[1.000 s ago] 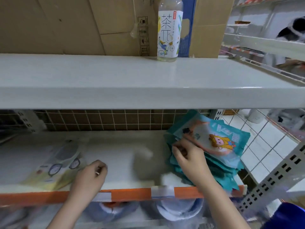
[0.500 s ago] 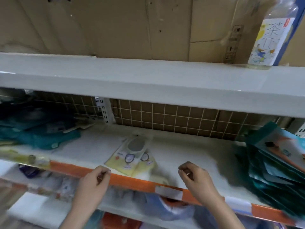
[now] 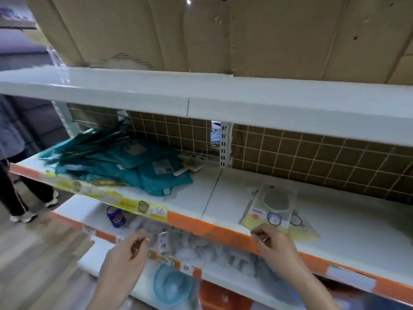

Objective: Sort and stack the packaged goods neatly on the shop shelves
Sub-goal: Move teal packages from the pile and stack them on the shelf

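An untidy heap of teal packets (image 3: 125,159) lies at the left of the middle shelf (image 3: 348,222). Two or three pale yellow packets (image 3: 273,209) lie flat further right on that shelf. My left hand (image 3: 124,262) hovers in front of the lower shelf, fingers loosely curled, holding nothing. My right hand (image 3: 276,245) hangs at the orange front edge just below the yellow packets, fingers also curled and empty. Neither hand touches a packet.
A white top shelf (image 3: 201,95) overhangs, with cardboard (image 3: 201,32) above it. A wire grid (image 3: 312,153) backs the middle shelf. The lower shelf holds clear bags (image 3: 212,249), a small blue jar (image 3: 116,217) and a blue bowl (image 3: 172,285). A person's legs (image 3: 20,193) stand at far left.
The view has swung left, away from the right-hand teal stack my right hand was touching. Both hands moved left along the shelf front, empty. The left teal heap came into view.
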